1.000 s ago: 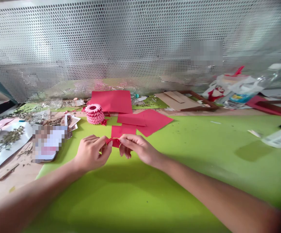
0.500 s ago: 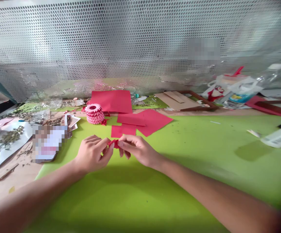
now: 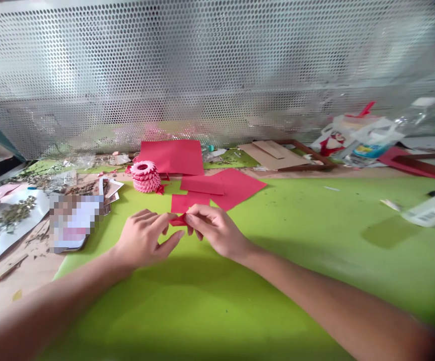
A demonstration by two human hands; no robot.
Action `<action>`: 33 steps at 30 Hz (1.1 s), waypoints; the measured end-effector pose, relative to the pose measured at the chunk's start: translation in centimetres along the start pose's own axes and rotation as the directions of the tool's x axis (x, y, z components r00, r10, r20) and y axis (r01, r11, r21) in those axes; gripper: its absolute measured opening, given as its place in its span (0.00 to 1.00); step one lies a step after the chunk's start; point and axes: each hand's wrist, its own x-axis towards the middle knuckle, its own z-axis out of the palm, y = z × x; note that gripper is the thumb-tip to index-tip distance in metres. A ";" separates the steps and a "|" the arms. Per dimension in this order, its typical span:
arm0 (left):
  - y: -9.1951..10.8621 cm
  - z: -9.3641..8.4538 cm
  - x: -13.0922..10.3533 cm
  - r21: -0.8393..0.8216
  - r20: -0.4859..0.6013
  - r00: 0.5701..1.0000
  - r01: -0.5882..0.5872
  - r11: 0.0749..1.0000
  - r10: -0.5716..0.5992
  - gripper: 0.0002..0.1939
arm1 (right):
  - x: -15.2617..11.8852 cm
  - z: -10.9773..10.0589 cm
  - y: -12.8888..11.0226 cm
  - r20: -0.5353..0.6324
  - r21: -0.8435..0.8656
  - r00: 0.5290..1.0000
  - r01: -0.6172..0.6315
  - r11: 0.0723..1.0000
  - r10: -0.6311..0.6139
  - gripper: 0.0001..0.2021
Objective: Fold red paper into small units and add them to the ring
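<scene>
My left hand (image 3: 142,239) and my right hand (image 3: 213,230) meet over the green mat (image 3: 240,281), both pinching a small folded red paper piece (image 3: 178,219) between their fingertips. Just behind the hands lie loose red paper sheets (image 3: 217,188), and a larger red sheet (image 3: 172,156) lies further back. A pink stacked paper model (image 3: 146,176), ring-shaped with toothed edges, stands to the left of the sheets.
A perforated metal screen (image 3: 202,70) closes the back. Photos and paper scraps (image 3: 74,215) lie at the left, cardboard and a wooden frame (image 3: 281,156) at the back, plastic bags (image 3: 360,135) and a labelled packet (image 3: 428,210) at the right.
The red piece has been folded smaller between my fingertips. My left thumb has stretched out toward the right hand. The arms have hardly shifted.
</scene>
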 end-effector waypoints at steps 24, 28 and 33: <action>-1.0 0.9 0.5 -0.692 0.497 0.794 0.606 0.392 -0.350 0.13 | 0.3 -0.2 0.5 0.155 -0.055 0.979 -0.122 0.991 0.129 0.20; -1.0 0.5 0.4 -0.674 0.552 0.791 0.609 0.418 -0.263 0.13 | 0.2 -0.2 0.5 0.179 -0.188 0.978 -0.073 0.980 0.107 0.19; -1.1 0.6 0.4 -0.691 0.515 0.808 0.589 0.420 -0.287 0.13 | 0.1 -0.2 0.5 0.206 -0.288 0.970 -0.067 0.955 0.131 0.20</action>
